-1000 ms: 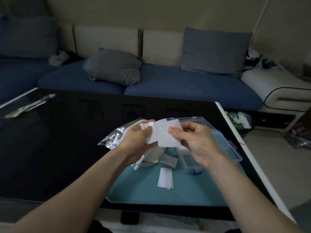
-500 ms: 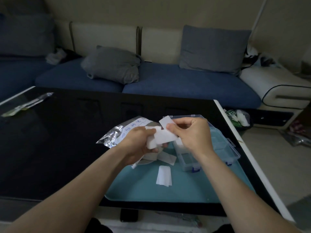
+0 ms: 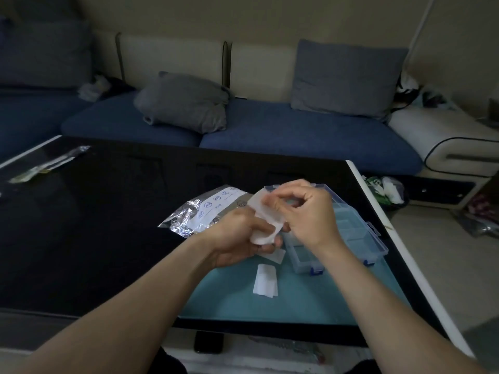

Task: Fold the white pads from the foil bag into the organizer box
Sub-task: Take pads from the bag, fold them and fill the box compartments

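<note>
On the dark glossy surface (image 3: 94,238), a crinkled silver foil bag (image 3: 201,214) lies left of your hands. Your left hand (image 3: 240,238) and right hand (image 3: 305,211) both pinch a soft white pad (image 3: 266,224) above the teal tray (image 3: 297,300), with the clear plastic organizer box (image 3: 351,233) just right.

White pad (image 3: 263,220) in the grip; behind it, a silver foil bag (image 3: 201,211) with a white label printed in blue. Below lay a white pad (image 3: 265,284) on a teal tray (image 3: 297,306). Beside stood a clear organizer box (image 3: 359,238) with blue latches.
</note>
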The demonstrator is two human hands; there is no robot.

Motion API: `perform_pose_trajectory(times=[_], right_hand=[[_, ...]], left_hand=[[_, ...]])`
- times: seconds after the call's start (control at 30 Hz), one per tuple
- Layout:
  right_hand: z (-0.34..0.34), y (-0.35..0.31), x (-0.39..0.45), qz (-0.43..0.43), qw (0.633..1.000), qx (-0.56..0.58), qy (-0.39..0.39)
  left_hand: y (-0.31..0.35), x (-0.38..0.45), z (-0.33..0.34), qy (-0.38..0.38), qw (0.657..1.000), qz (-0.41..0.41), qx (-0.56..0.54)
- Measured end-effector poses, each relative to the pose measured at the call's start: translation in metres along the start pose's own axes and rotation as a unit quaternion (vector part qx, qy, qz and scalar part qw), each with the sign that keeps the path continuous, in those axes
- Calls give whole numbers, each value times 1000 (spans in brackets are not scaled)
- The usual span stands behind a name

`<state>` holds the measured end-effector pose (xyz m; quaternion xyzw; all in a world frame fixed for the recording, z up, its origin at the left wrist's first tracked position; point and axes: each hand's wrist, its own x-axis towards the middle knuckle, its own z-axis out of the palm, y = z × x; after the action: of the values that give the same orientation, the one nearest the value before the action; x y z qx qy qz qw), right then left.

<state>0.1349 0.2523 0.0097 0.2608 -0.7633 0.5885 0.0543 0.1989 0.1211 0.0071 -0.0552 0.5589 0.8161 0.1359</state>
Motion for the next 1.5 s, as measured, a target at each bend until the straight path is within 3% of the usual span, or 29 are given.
perform_pose_trajectory(times=[0.13,0.2,0.3,0.37,0.47,0.6,0.73,0.87,0.97,1.03,1.23,1.37,1.43,1.5], right_hand=[[4,5,-4,100,988,29,110],[10,6,-8,122,987,14,106],[21,7,-12,116,986,-68,97],[25,6,-13,106,982,-136,80],[23,1,-13,106,973,-206,2],[12,1,-11,142,977,-147,-60],[23,9,-16,230,950,-144,-156],[33,5,-23,207,879,-309,-298],[38,15,-32,207,817,-405,-354],[40,23,-41,169,800,-444,-366],[29,32,-57,108,854,-430,-273],[20,28,-62,153,871,-400,-241],[9,21,-58,182,900,-341,-201],[-4,13,-47,210,951,-198,-109]], left_hand=[[-8,12,3,176,980,91,19],[-7,13,7,178,977,112,-37],[-1,9,14,103,983,83,-128],[-1,9,16,127,983,64,-118],[-10,12,14,250,957,84,117],[-16,5,7,250,906,137,314],[-14,2,-3,269,848,135,435],[-13,-3,-15,239,803,71,541],[-13,-10,-21,221,774,32,593],[-17,-14,-24,202,764,-3,613],[-29,-22,-23,161,763,-19,626],[-30,-26,-20,146,825,-17,546],[-27,-29,-19,165,843,-9,512],[-23,-30,-17,193,847,14,495]])
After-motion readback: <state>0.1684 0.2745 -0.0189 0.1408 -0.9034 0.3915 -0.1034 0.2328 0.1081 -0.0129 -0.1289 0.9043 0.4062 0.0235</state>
